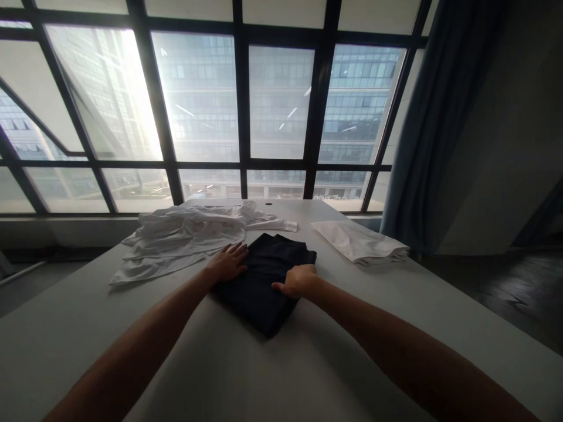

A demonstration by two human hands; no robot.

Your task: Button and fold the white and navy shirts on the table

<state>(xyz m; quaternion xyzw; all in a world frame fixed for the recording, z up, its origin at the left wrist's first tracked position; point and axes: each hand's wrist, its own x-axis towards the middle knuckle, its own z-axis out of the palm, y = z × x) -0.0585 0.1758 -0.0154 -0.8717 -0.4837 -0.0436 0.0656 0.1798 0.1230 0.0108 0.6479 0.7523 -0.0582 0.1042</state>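
Observation:
A folded dark navy garment (pixel 264 287) lies in a thick, flat bundle on the white table, turned at an angle to me. My left hand (pixel 229 262) rests on its left side, open, with the fingers stretched out over the cloth. At the right edge, my right hand (pixel 299 281) is closed on the garment, its thumb on top pointing left. The tips of the right fingers are hidden. Just beyond my left hand, several loosely spread white garments (pixel 189 234) overlap one another.
A folded white garment (pixel 356 241) lies on the right side of the table (pixel 211 369). Behind the table stands a large window with dark frames (pixel 240 105); a blue curtain (pixel 422 135) hangs at its right. A small dark round hole (pixel 268 204) shows near the far edge.

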